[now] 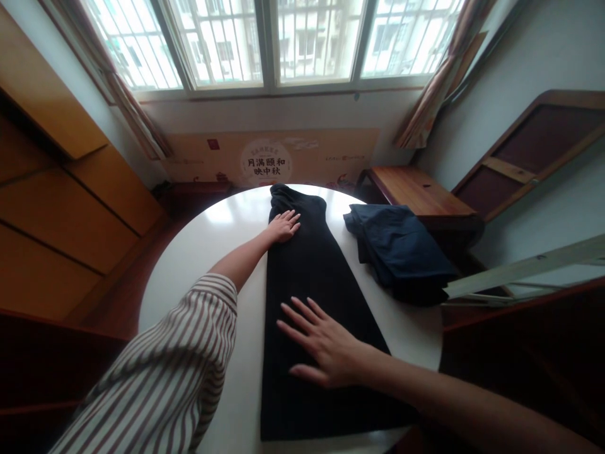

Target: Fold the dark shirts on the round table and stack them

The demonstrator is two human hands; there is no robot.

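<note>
A long black garment (pixel 302 296), probably folded trousers, lies flat lengthwise down the middle of the round white table (pixel 203 265). Its narrower far end is bunched near the far rim. My left hand (pixel 283 227) rests palm down on the upper part of the garment, holding nothing. Lower down, my right hand (pixel 324 343) presses flat on it with fingers spread, also holding nothing. A striped sleeve covers my left arm. To the right of the garment sits a dark navy pile of folded cloth (pixel 397 249), apart from both hands.
A wooden bench (pixel 416 189) stands beyond the table at the right, with a framed wooden panel (pixel 534 151) leaning near it. A pale long frame (pixel 524 271) juts in at the right. Orange wooden cabinets (pixel 61 202) line the left side, and a barred window (pixel 269 44) is ahead.
</note>
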